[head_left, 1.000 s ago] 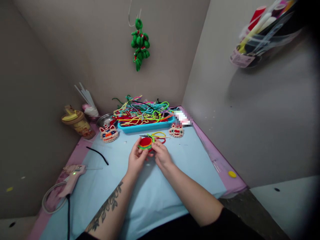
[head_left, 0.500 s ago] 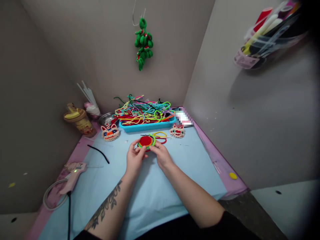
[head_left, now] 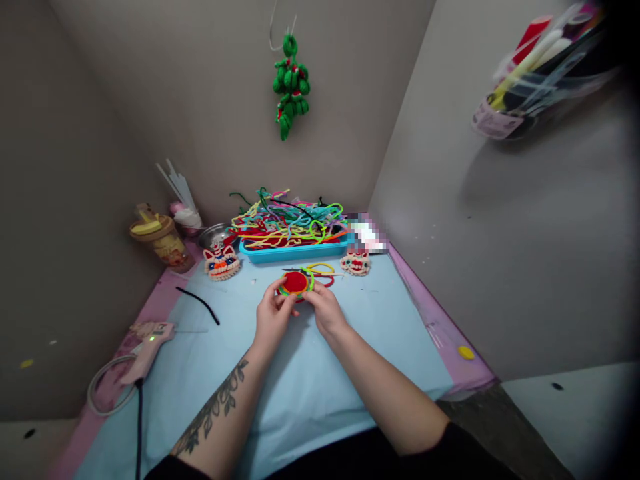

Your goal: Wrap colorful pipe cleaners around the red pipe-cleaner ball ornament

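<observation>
Between my hands, above the blue cloth, is a round coiled disc (head_left: 295, 283) of fuzzy craft cord, red in the middle with orange and green rings around it. My left hand (head_left: 273, 311) pinches its left and near edge. The fingers of my right hand (head_left: 325, 307) close on its right edge, where a bright green strand shows. Just beyond the disc lie scissors (head_left: 327, 281) with yellow and red handle loops, partly hidden behind it. A lion-like cord face (head_left: 221, 265) sits at the left, and a similar cord face (head_left: 355, 263) at the right.
A blue tray (head_left: 295, 253) heaped with coloured cords stands at the back, beside a metal bowl (head_left: 216, 235) and a cup (head_left: 167, 243). On the left lie a black cord (head_left: 199, 305) and a pink glue gun (head_left: 151, 350) with its cable. A blurred phone-like object (head_left: 369, 235) is back right.
The whole view has shifted slightly. Both hands still hold the disc, with almost no change in their grip.
</observation>
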{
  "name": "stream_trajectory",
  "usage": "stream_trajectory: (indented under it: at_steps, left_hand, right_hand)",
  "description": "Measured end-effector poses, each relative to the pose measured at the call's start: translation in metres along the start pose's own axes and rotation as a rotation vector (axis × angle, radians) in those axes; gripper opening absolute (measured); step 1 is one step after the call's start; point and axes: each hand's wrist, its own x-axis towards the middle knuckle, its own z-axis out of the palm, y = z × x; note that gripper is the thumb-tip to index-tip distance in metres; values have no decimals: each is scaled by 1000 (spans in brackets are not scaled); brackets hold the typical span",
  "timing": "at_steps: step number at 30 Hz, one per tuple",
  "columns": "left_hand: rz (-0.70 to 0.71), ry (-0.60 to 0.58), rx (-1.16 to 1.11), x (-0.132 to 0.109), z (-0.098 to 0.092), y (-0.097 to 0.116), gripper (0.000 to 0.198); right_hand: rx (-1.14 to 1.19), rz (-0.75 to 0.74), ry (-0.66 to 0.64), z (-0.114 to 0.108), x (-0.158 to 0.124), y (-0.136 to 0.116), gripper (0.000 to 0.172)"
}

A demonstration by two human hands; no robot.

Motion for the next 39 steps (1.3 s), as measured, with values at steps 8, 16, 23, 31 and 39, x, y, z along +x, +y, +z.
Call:
stream_trajectory:
  at_steps: [8,16,23,31,39]
  left_hand:
    - [-62,16,-65,3,2,2,67]
    - [-105,53,-121,3,1,-2,76]
    - [-102,66,-129,4,-1,-2,79]
    - [-106,156,-177,10,-9,-5,85]
    - [-121,119,-173,8,-7,-3,90]
  right_hand:
    - [2,13,10,3,-2,-2,23]
    - [-102,6,90,3,-2,-2,19]
    - [-129,-6,85,3,-2,0,19]
    - [-18,56,98,-6,3,3,14]
    - [-31,52,106,-4,3,7,17]
